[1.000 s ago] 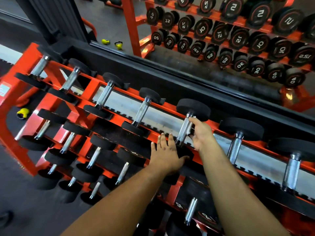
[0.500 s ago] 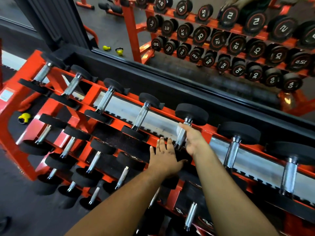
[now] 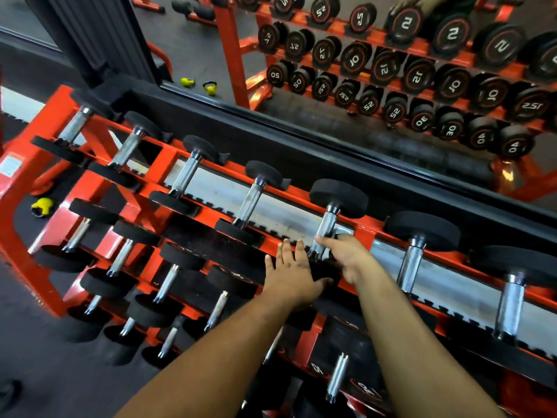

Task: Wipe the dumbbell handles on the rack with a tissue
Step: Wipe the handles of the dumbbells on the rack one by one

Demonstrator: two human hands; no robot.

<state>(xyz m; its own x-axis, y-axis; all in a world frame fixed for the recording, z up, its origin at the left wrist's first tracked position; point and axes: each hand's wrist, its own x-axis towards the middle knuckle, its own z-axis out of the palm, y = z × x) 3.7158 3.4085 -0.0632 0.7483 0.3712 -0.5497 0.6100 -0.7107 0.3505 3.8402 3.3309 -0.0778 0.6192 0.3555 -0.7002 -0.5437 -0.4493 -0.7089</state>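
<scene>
An orange rack [image 3: 168, 159] holds rows of black-headed dumbbells with chrome handles. My right hand [image 3: 346, 256] grips the lower end of one top-row dumbbell handle [image 3: 328, 223]. A pale bit of tissue [image 3: 343, 232] shows at its fingers, pressed against the handle. My left hand [image 3: 289, 274] rests flat, fingers straight, on the near black head of the same dumbbell, which it mostly hides. The far head [image 3: 339, 196] is in plain view.
More chrome handles stand to the left [image 3: 251, 200] and right [image 3: 411, 265] on the top row, with lower rows below. A mirror [image 3: 361, 70] behind the rack reflects numbered dumbbells. Yellow kettlebells [image 3: 42, 206] lie on the dark floor at left.
My right hand has slid with the tissue down the handle, from near the far head to the near end. My left hand has stayed on the near head.
</scene>
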